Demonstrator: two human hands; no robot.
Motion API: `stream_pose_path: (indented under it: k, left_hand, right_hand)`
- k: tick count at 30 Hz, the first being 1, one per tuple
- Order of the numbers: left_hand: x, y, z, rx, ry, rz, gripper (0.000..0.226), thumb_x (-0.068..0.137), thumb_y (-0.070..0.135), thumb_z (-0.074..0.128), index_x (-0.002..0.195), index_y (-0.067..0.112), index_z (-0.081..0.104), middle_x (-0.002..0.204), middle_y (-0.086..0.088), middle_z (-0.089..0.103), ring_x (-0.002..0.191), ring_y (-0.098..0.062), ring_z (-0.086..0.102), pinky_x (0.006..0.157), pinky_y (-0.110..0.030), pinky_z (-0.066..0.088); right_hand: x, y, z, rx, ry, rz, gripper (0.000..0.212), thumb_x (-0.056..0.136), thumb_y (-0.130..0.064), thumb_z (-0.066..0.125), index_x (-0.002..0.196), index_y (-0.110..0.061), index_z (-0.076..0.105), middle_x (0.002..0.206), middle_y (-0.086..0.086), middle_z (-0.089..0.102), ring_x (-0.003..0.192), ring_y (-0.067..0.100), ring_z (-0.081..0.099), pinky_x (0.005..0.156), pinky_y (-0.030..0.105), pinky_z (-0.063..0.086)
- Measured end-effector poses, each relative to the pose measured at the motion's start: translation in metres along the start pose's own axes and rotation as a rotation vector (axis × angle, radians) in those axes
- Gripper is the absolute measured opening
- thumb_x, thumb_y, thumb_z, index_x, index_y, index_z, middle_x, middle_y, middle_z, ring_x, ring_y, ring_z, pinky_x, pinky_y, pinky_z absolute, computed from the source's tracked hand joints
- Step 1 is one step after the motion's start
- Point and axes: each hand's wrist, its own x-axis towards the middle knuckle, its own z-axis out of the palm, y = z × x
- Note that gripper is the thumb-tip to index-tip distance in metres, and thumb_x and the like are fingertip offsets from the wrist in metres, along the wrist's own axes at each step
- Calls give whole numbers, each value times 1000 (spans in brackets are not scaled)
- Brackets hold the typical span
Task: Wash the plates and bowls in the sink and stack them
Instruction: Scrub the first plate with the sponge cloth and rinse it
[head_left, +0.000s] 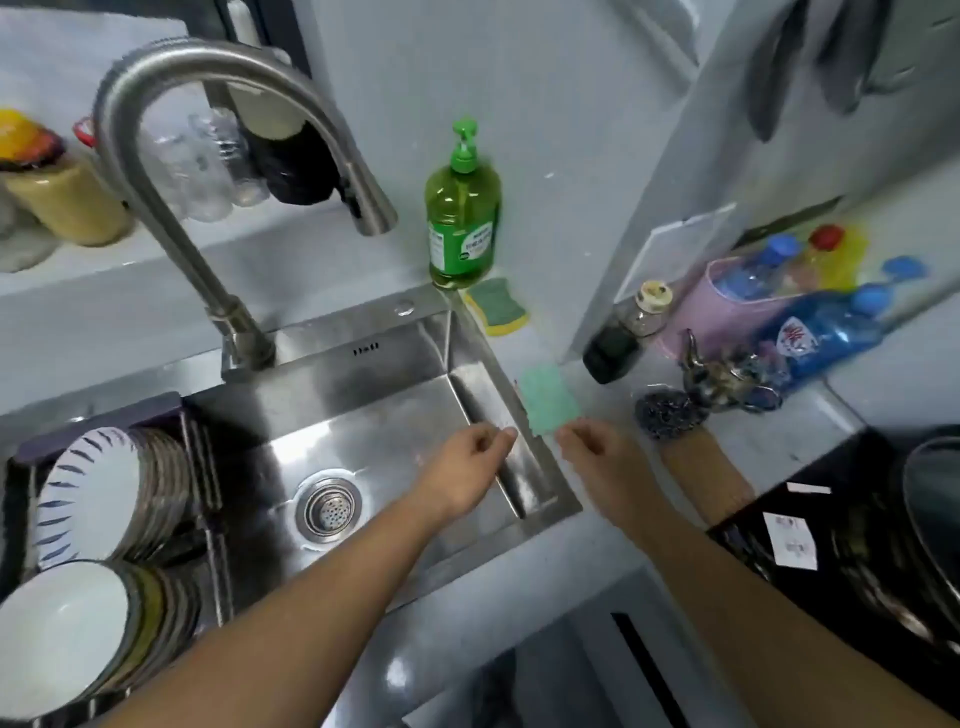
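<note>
head view: bowls (62, 623) and plates (93, 488) are standing on edge, tilted, in the rack (208, 467) at the left of the sink (363, 415), each row's long axis running left to right. they are likely handling as heavy, stiff, wet-slick and fragile; taking them by the rim is advised. left grip (467, 462) is hovering over the sink's right wall, loosely curled, holding nothing. right grip (597, 457) is meeting the green cloth (550, 397) on the desk (779, 441); pinching or not, cannot tell.

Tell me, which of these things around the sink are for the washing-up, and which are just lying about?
For the job: plates, bowls, sink, tap, green soap bottle, teal cloth, yellow-green sponge.

Lying about: dark sauce bottle, blue bottle, jar, dark pan.
</note>
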Motion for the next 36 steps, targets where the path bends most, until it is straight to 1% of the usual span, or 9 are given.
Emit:
stream_pose_path:
  k: [5, 8, 14, 18, 20, 23, 27, 32, 36]
  left_hand:
    - [52, 25, 29, 28, 41, -30, 15, 106, 35, 52, 93, 29, 54, 78, 7, 52, 74, -9, 52, 68, -22, 40]
    - [93, 22, 37, 136, 99, 12, 21, 104, 33, 56, 93, 16, 59, 92, -3, 59, 98, -32, 61, 80, -32, 44]
    - [145, 26, 44, 464, 66, 26, 45, 100, 46, 59, 128, 12, 66, 131, -12, 63, 121, -31, 59, 101, -37, 47]
    - [156, 28, 51, 502, 25, -58, 43, 95, 42, 69, 129, 16, 67, 126, -6, 69, 118, -28, 63, 96, -36, 51]
    - [158, 24, 54, 387, 53, -95, 38, 92, 40, 74, 121, 15, 71, 113, -3, 73, 106, -24, 67, 85, -31, 52]
    - [156, 19, 55, -89, 66, -156, 29, 89, 32, 80, 103, 7, 75, 93, -8, 77, 83, -21, 71, 68, -29, 56]
    - [132, 20, 39, -581, 88, -188, 34, 94, 17, 75, 116, -7, 67, 112, -23, 75, 97, -33, 73, 79, -36, 61]
    - [88, 28, -9, -817, 122, -171, 28, 100, 19, 66, 118, -3, 68, 108, -16, 76, 94, -25, 73, 73, -31, 60]
    - [42, 30, -53, -893, 264, -150, 22, 99, 18, 66, 114, 3, 71, 104, -13, 77, 92, -24, 73, 76, -35, 61]
  right_hand:
    - [60, 26, -11, -37, -60, 106, 26, 100, -30, 51, 90, -18, 71, 83, -5, 71, 77, 10, 65, 61, 20, 42]
    - [86, 34, -13, -15, -31, 105, 29, 102, -25, 48, 90, -9, 71, 79, 3, 71, 63, 4, 62, 52, 13, 43]
    - [119, 46, -8, -158, -24, 25, 43, 103, -35, 40, 95, -8, 72, 87, 11, 71, 75, 24, 66, 67, 32, 55]
    - [123, 39, -9, -78, -99, 80, 39, 107, -29, 41, 93, -6, 69, 74, 6, 65, 51, 0, 59, 41, 12, 38]
    - [124, 40, -10, -3, -117, 113, 37, 106, -29, 43, 98, -4, 68, 73, 5, 64, 51, 0, 57, 38, 8, 36]
    - [125, 32, -12, 99, -123, 124, 30, 105, -29, 46, 102, -9, 68, 79, 1, 65, 62, 5, 59, 40, 7, 37]
    - [126, 18, -8, 279, -131, 140, 23, 102, -33, 52, 108, -13, 63, 99, 6, 70, 81, 13, 70, 56, 17, 53]
    - [115, -20, 16, 470, -225, 158, 26, 100, -30, 57, 106, -6, 66, 98, 21, 73, 86, 34, 73, 66, 48, 62]
    - [95, -60, 52, 535, -403, 166, 32, 97, -29, 62, 99, 3, 68, 91, 27, 72, 73, 33, 68, 61, 41, 55]
